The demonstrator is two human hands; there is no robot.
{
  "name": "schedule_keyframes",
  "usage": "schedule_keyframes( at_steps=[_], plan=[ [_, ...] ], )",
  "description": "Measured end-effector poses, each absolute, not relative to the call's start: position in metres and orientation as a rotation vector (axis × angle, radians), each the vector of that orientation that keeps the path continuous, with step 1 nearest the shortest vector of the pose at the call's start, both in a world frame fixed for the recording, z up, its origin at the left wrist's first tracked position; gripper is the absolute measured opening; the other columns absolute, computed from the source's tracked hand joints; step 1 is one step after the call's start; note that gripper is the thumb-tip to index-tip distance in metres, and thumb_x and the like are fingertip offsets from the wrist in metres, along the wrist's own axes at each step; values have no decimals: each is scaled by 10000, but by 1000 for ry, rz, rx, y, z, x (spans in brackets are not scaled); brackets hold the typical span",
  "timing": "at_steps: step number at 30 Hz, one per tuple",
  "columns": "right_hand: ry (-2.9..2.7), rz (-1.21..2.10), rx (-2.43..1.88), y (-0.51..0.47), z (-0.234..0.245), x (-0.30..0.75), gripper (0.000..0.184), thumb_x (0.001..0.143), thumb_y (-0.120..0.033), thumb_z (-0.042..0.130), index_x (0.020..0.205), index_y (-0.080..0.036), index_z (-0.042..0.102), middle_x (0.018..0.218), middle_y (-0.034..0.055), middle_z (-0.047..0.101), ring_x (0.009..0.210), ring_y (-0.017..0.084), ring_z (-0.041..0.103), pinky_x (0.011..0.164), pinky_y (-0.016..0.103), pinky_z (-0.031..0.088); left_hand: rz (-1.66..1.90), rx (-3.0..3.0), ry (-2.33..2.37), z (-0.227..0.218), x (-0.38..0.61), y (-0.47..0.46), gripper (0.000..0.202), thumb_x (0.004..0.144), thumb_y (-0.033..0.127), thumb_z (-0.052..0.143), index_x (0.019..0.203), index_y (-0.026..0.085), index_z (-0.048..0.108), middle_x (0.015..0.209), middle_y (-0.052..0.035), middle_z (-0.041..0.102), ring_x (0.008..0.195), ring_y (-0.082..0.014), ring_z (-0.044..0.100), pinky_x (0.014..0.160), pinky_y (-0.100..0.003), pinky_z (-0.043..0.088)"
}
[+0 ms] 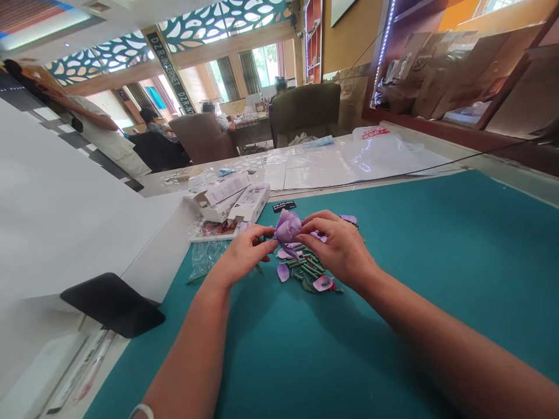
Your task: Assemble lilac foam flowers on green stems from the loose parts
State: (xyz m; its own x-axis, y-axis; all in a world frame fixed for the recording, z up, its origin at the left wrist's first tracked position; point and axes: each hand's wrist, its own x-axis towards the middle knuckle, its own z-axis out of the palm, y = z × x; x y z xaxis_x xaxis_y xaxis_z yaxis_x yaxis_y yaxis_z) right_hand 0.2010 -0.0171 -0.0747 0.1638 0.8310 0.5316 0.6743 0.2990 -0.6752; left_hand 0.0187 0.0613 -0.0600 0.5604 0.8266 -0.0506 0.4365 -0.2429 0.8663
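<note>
the left hand and the right hand are both in front of the body, and they hold a purple foam flower between them. the left hand is partly closed, and its thumb and first fingers pinch the lower part of the flower. the right hand is also partly closed, and its fingers press on the other side. the flower stands a little tilted above a small pile, and its long axis goes about from far to near: the round top points away from the person, and a thin curled end points down to the pile. neither hand is clearly nearer to it. under the hands lie loose purple petals and green stems, all on a teal mat. a white band is on the left wrist. left of the hands is a clear plastic bag, and a black tablet lies further to the left. beyond the flower are a small black card and some opened white boxes. further away, a white plastic bag lies on a shiny white table. behind it are two armchairs, and other people are in the room.
</note>
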Motion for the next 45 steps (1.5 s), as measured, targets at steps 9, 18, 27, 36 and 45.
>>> schedule_keyframes(
  at_steps=[9,18,27,36,45],
  plan=[
    [-1406,267,-1354,-22,-59,218,121,848,-230,574,786,-197,673,810,27,672,673,131,572,596,272,444,532,1793,969,-49,9,65,428,724,458,704,1046,178,659,1060,-89,642,822,-192,638,691,-328,563],
    [-1370,480,-1251,-29,-50,226,156,844,-284,573,885,-191,691,772,32,692,653,148,587,576,276,460,786,1498,860,8,10,53,371,613,372,800,874,158,645,757,-3,588,600,-115,570,560,-283,557],
    [-1706,710,-1171,-45,-61,181,195,798,-239,614,985,-209,660,906,30,662,698,145,592,617,260,468,836,1189,487,27,26,19,298,798,413,641,908,138,675,701,-25,608,596,-91,572,480,-154,476],
    [-1687,930,-1145,-46,-64,168,108,788,-157,505,692,-186,544,620,-18,551,590,126,545,550,218,383,836,1016,356,27,35,10,268,934,279,475,945,104,677,887,-68,675,662,-105,630,493,-165,515],
    [-1663,748,-1247,-34,-68,178,157,784,-182,517,628,-191,511,602,-24,537,584,116,500,543,213,326,1326,1635,810,29,25,13,368,750,371,718,1052,213,579,1184,-72,562,1003,-214,578,695,-298,553]
  ],
)
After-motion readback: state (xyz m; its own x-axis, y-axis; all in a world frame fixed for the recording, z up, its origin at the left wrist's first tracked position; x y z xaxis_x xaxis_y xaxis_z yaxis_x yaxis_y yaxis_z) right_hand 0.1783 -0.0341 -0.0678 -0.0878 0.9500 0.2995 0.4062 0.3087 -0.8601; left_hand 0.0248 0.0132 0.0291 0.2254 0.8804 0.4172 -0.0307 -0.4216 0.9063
